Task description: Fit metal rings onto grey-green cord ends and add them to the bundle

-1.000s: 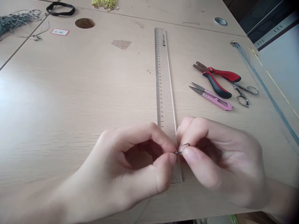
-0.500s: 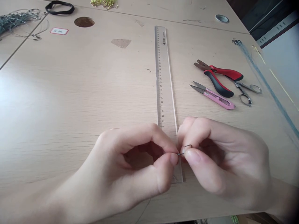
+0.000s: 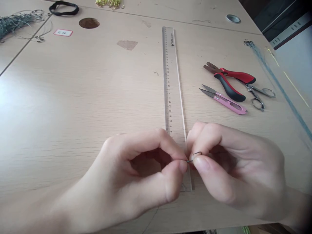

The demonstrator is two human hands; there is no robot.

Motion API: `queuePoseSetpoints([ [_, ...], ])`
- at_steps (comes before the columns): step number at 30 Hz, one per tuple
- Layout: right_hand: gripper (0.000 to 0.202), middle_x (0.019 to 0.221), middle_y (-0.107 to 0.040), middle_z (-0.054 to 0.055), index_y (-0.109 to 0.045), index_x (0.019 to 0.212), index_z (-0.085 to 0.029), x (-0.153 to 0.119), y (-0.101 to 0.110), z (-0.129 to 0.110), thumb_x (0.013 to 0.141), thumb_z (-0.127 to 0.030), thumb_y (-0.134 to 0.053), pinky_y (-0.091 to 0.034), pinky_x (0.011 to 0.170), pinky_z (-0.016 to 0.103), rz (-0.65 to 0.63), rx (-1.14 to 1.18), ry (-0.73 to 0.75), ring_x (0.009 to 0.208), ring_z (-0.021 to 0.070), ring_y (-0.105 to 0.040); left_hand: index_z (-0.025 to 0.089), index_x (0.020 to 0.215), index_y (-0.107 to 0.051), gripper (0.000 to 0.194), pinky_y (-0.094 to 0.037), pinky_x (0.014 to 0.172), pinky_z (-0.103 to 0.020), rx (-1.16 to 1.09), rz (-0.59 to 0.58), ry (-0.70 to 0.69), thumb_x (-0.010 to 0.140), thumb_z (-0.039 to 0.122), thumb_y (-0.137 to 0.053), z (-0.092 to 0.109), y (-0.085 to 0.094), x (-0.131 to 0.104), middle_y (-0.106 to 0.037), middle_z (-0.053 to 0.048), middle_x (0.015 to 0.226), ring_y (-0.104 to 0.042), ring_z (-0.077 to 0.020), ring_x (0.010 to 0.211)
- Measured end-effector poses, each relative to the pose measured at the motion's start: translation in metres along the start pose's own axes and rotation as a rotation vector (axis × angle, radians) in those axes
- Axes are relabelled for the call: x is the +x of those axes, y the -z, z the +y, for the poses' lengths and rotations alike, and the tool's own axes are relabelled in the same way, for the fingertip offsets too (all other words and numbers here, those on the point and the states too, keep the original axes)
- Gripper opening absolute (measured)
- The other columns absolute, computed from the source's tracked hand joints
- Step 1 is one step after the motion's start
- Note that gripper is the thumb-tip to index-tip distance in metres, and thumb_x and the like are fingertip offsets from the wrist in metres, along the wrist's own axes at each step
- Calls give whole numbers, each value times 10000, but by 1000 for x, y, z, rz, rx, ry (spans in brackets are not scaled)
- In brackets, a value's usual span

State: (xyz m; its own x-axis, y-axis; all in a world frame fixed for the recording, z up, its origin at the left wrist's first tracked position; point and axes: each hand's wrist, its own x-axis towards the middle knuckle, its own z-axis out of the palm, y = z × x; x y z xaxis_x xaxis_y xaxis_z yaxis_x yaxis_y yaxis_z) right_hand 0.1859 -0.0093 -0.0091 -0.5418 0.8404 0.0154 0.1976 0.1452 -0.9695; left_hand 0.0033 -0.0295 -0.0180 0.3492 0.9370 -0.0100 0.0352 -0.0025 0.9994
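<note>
Between my two hands is a small dark fish hook (image 3: 198, 152), its bent end standing out above my right thumb. My left hand (image 3: 146, 172) pinches the straight end of the hook between thumb and index fingertip. My right hand (image 3: 234, 165) is closed, its thumb and index finger pressed on the hook beside the bend. The fingertips of both hands almost meet. Beneath them lies a clear ruler (image 3: 173, 97), its near part covered by my hands. A thin dark line shows below my left hand; whether it is thread or a table seam I cannot tell.
Right of the ruler lie red-and-black pliers (image 3: 231, 81), pink thread snips (image 3: 225, 101) and small folding scissors (image 3: 258, 96). Blue strands (image 3: 280, 78) run along the right edge. Farther back are a tangled bundle (image 3: 17, 22), a black band (image 3: 63, 8), and a label (image 3: 63, 32).
Both hands keep their pinch on the hook, with barely any movement. The whole view has shifted very slightly, so the table things appear a little farther right.
</note>
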Motion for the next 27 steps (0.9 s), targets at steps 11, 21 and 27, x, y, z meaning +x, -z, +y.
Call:
queuePoseSetpoints([
  [11, 159, 618, -531, -30, -486, 679, -187, 3, 0, 0, 765, -72, -554, -362, 392, 198, 13, 3, 14, 502, 71, -462, 219, 674, -611, 117, -461, 405, -176, 11, 21, 29, 787, 192, -622, -3, -1, 1, -633, 30, 599, -568, -111, 483],
  [21, 160, 613, -524, -35, -482, 680, -193, 4, -1, 0, 778, -102, -570, -352, 398, 202, 14, -4, -4, 509, 73, -453, 230, 669, -612, 117, -470, 417, -183, 20, 22, 53, 779, 196, -633, -3, 0, -1, -629, 34, 596, -570, -118, 496],
  [27, 166, 632, -539, -34, -479, 680, -192, 5, -1, -1, 780, -93, -566, -360, 399, 198, 1, 8, -4, 508, 67, -459, 235, 664, -609, 117, -476, 414, -191, 18, 30, 55, 768, 189, -635, -3, 0, -2, -630, 35, 595, -575, -124, 493],
])
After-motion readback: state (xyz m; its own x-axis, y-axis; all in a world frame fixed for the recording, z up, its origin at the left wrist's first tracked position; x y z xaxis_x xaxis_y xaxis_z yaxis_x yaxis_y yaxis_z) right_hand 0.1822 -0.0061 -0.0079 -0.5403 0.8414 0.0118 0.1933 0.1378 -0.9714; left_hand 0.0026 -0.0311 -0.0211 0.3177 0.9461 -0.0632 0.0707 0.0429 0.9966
